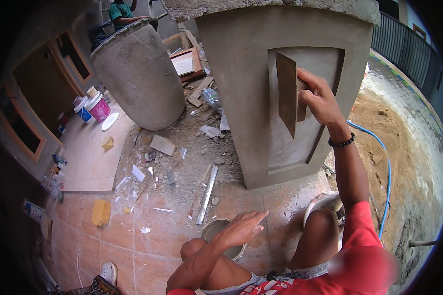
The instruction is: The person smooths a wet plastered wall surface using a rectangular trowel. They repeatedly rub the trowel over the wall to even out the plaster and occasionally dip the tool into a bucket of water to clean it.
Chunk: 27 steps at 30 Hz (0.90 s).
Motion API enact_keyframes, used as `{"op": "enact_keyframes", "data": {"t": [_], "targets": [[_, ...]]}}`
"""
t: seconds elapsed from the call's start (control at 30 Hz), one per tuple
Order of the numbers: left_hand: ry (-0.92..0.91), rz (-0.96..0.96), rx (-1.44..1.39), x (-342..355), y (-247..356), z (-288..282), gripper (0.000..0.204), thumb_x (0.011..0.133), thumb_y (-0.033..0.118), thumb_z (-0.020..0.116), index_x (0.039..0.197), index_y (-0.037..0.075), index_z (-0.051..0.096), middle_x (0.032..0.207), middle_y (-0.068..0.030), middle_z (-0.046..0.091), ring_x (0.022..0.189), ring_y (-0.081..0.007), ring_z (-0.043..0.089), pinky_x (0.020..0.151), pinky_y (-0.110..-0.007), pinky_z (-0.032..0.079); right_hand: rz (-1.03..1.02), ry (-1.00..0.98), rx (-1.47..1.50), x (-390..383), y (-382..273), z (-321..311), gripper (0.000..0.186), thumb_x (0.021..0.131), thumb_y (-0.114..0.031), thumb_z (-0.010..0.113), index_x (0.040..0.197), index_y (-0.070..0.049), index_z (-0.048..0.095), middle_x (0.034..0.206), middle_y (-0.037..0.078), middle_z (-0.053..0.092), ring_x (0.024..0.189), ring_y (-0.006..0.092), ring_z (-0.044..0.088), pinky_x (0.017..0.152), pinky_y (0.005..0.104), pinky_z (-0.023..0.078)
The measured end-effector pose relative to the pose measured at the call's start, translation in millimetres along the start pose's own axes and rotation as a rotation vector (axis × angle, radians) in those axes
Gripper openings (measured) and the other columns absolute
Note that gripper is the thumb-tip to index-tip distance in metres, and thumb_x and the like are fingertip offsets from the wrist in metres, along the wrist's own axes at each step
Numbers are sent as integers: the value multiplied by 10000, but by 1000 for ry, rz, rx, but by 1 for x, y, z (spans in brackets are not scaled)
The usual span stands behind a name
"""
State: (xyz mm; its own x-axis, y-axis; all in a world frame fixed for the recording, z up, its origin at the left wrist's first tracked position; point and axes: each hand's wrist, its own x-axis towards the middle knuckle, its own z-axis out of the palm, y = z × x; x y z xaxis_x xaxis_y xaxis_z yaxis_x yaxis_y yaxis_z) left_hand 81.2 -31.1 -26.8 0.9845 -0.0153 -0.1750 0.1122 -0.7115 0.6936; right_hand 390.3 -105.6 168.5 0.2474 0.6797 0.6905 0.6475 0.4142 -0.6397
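A plastering trowel (pixel 286 96) with a flat, upright blade is held by its handle in my right hand (pixel 319 98), whose fingers are wrapped round it. The blade is at the left side of the recessed panel (pixel 314 142) in a grey plastered pillar (pixel 231 83); whether it touches the surface I cannot tell. My left hand (pixel 243 227) is stretched out with nothing in it, over my knees. Below that hand stands a round bucket (pixel 215 226) with grey content, partly hidden by my arm. Another bucket (pixel 310 206) sits beside my right knee, at the pillar's foot.
Rubble and a metal bar (pixel 209 194) lie left of the pillar. Behind is a large rounded plastered column (pixel 140 73), with a person in green (pixel 120 14) beyond it. A yellow sponge-like block (pixel 101 212) lies on the tiles. Sand (pixel 379 123) and a blue hose (pixel 389 172) are at right.
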Motion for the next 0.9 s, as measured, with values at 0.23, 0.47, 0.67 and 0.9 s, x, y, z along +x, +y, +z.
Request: {"op": "enact_keyframes", "data": {"t": [0.23, 0.47, 0.67, 0.9], "targets": [[1, -13, 30, -2, -2, -3, 535, 958, 179, 545, 1443, 8, 395, 1257, -244, 543, 1200, -400, 500, 1051, -469, 351, 3, -77, -40, 16, 5, 4, 685, 733, -13, 479, 1416, 26, 461, 1346, 147, 576, 1247, 193, 519, 1095, 305, 350], [4, -6, 42, 0, -1, -3, 536, 954, 172, 551, 1436, -6, 398, 1245, -242, 546, 1192, -398, 503, 1044, -468, 356, 6, -79, -38, 22, 2, 3, 711, 727, -26, 465, 1437, 11, 444, 1334, 137, 584, 1216, 180, 530, 1081, 298, 364], [10, 37, 51, -2, 2, -2, 539, 943, 159, 561, 1429, -12, 403, 1170, -234, 557, 1117, -402, 524, 991, -469, 386, 1, -134, -143, 27, -12, 0, 709, 735, -66, 461, 1444, -46, 460, 1284, 159, 608, 1116, 189, 568, 1032, 292, 400], [5, 21, 58, 0, 0, 3, 539, 942, 159, 561, 1429, -8, 398, 1201, -238, 550, 1133, -403, 520, 998, -458, 388, 81, -163, -319, 8, -4, 9, 677, 738, -82, 474, 1414, -51, 492, 1146, 200, 617, 1002, 269, 587, 932, 312, 448]]}}
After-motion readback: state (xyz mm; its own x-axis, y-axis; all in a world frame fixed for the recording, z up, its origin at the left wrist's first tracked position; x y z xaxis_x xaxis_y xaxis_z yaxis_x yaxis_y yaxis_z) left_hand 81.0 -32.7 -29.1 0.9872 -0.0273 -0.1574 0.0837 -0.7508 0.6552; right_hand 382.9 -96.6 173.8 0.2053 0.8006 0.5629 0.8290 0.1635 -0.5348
